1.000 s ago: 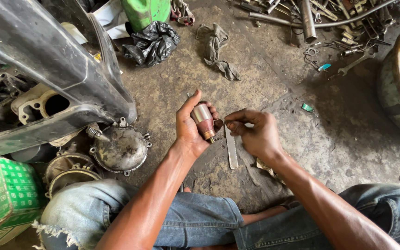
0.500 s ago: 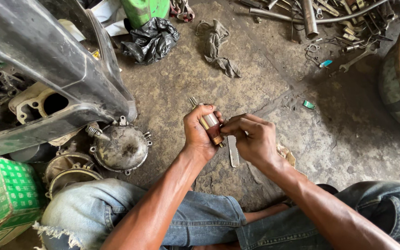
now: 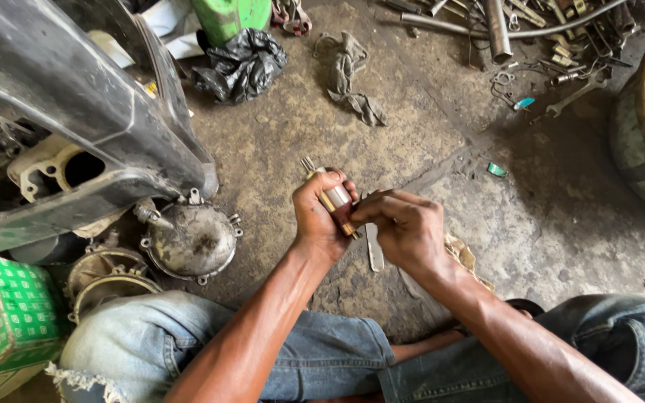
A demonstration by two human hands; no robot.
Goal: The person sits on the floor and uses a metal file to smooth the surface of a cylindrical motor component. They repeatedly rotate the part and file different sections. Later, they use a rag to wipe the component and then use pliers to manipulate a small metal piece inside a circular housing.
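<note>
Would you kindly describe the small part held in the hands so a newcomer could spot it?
From the big black scooter body, look right to the two hands over the concrete. The left hand grips a small cylindrical part, metal and reddish, with a short toothed shaft.

Soft daylight, sharp, wide-angle edge distortion

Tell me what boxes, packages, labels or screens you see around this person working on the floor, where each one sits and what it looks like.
Cardboard box: bottom left corner, beside the person's left knee; rectangular, green with a grid of small white marks.
Green container: top edge, left of centre, cut off by the frame; plain bright green, no label visible.
Black plastic bag: just below the container; crumpled, glossy.
No screens or signs in view.
</note>
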